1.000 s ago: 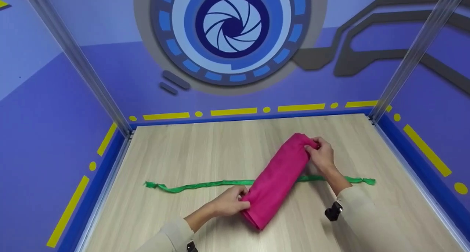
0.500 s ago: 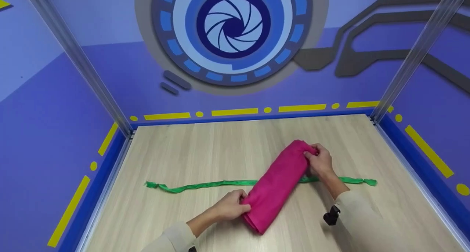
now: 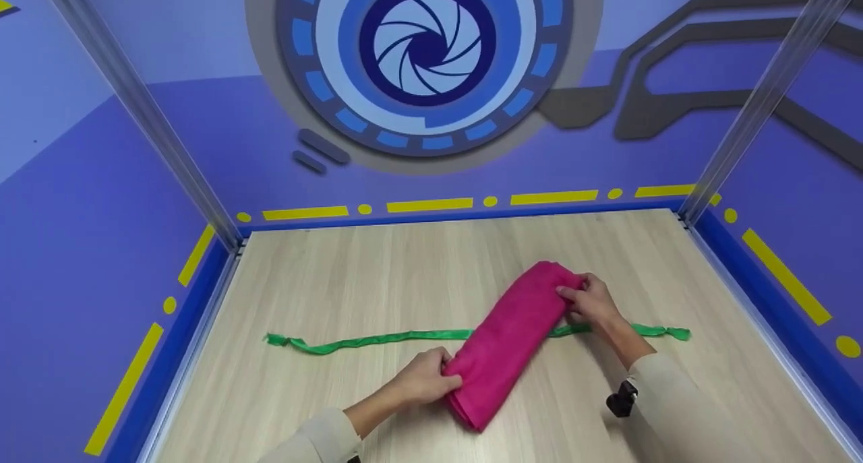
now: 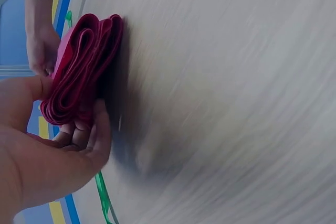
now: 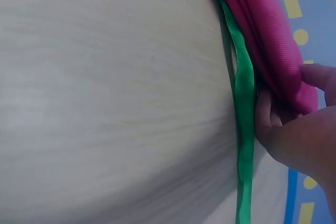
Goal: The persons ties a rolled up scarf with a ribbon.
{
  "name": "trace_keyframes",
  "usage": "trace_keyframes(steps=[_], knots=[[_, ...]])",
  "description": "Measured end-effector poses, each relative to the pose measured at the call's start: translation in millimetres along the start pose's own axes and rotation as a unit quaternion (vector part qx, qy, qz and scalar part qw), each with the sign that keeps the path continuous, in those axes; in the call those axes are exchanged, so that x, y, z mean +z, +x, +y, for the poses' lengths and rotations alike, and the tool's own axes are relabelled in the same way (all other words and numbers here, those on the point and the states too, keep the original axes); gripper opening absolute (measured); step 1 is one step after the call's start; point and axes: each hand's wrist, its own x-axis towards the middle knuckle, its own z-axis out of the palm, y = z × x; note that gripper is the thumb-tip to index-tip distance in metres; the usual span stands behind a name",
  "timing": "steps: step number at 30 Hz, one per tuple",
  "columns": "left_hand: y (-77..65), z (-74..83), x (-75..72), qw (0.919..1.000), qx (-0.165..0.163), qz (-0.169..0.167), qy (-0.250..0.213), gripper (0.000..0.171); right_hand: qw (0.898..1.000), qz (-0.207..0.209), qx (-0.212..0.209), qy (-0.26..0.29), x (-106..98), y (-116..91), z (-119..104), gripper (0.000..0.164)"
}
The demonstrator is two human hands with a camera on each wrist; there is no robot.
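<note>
Cloth [image 3: 510, 338], rolled and laid diagonally across the ribbon [image 3: 377, 340] on the counter [image 3: 377, 281], is pinched at its near end by the left hand [image 3: 425, 379] and at its far end by the right hand [image 3: 590, 301], which keeps the roll from unwinding.

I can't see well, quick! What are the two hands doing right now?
Left hand: grips the near end of the rolled pink cloth.
Right hand: pinches the cloth's far end, above the green ribbon.

We see the rolled pink cloth bundle [image 3: 509, 342] lying slantwise on the light wooden tabletop [image 3: 377, 281], across the long green ribbon [image 3: 367, 340], which runs left to right beneath it. Our left hand [image 3: 425, 379] sits at its near left end, our right hand [image 3: 590, 301] at its far right end.
</note>
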Motion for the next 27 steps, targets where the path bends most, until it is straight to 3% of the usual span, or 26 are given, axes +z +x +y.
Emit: trace_keyframes(steps=[6, 16, 27], knots=[[-0.8, -0.6, -1.4, 0.9998, -0.015, 0.003, 0.015, 0.023, 1.0, -0.011, 0.016, -0.007, -0.4, -3.7, -2.3, 0.058], [0.5, 3.1, 0.4, 0.9978, 0.017, 0.016, 0.063, 0.036, 0.997, 0.004, -0.021, -0.077, -0.8, -4.9, 0.3, 0.044], [3.1, 2.1, 2.3, 0.9995, -0.006, 0.009, 0.029, 0.029, 0.995, 0.045, -0.035, -0.084, 8.7, -3.9, 1.0, 0.024]])
